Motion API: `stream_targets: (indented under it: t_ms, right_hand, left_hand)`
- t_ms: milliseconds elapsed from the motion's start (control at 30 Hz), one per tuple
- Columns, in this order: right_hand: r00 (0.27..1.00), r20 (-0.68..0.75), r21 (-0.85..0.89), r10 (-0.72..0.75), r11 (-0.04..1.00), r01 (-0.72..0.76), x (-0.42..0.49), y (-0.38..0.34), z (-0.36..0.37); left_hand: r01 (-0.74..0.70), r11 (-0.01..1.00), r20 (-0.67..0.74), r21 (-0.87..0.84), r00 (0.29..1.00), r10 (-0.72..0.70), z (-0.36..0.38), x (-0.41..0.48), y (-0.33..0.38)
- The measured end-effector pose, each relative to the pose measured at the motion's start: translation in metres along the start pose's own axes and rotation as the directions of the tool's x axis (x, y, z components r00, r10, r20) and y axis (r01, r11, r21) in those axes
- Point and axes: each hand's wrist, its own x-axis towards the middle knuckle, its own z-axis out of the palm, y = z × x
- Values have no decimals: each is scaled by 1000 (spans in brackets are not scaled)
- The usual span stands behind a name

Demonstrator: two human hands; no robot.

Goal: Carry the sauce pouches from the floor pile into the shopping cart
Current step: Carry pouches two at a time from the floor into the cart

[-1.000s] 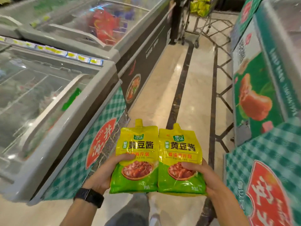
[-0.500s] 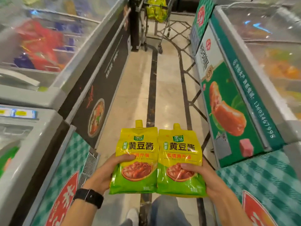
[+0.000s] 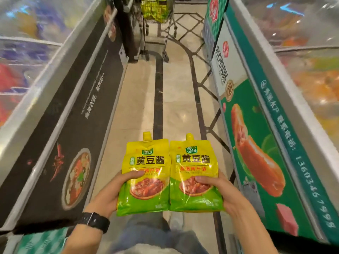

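Standing between two long freezers, the person is holding two sauce pouches side by side out in front, edges touching, spouts pointing up the aisle. The left hand (image 3: 108, 197) is gripping the left pouch (image 3: 146, 158) by its lower outer edge: the left thumb (image 3: 134, 174) is lying flat across the printed front, and the other fingers are curling underneath, out of sight. The right hand (image 3: 228, 193) is gripping the right pouch (image 3: 194, 162) the same way, the right thumb (image 3: 203, 179) pressing on the picture of the sauce bowl, fingers wrapping round behind. A black watch (image 3: 95, 221) is sitting on the left wrist.

Both pouches are showing yellow on top and green below, each with a yellow cap. Big dark characters on each are reading 黄豆酱, under a small green logo. A red line on the right pouch is reading 超值两斤装; the left thumb is covering part of that line on the other.

The shopping cart (image 3: 165, 44) is standing well ahead at the far end of the aisle, on the tiled floor (image 3: 139, 99), and yellow-green packs (image 3: 156, 8) are showing through its wire basket. The left freezer (image 3: 73, 125) is wearing a black panel with a bowl of food and white writing too small to read. The right freezer (image 3: 256, 143) is carrying a green panel with fried food and the number 13603467998 along its teal strip.
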Motion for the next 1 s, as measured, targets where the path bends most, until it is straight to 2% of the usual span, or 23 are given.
stream_targets:
  t_ms: [300,467,667,733,833,867,1000]
  right_hand:
    - [998,30,21,-57,998,57,173,-171,-22]
    - [996,-30,9,-79,997,79,265,-273,-34]
    - [978,-114,1,-173,985,174,350,-398,-42]
    - [987,-92,-4,-132,991,132,393,-431,-53]
    - [989,-132,44,-69,996,76,469,-470,-82]
    - [986,-155,30,-67,997,73,495,-484,-89]
    - [994,-97,-63,-56,997,50,593,-566,-103]
  left_hand:
    - [-71,997,49,15,996,70,55,183,161]
    - [-49,995,104,90,994,39,88,295,260]
    - [-59,987,140,150,989,38,145,405,377]
    - [-64,987,156,150,987,41,162,444,415]
    - [-51,990,170,131,985,29,181,507,465]
    - [-46,992,153,116,988,28,187,528,482]
    - [-44,996,65,75,997,39,209,611,548]
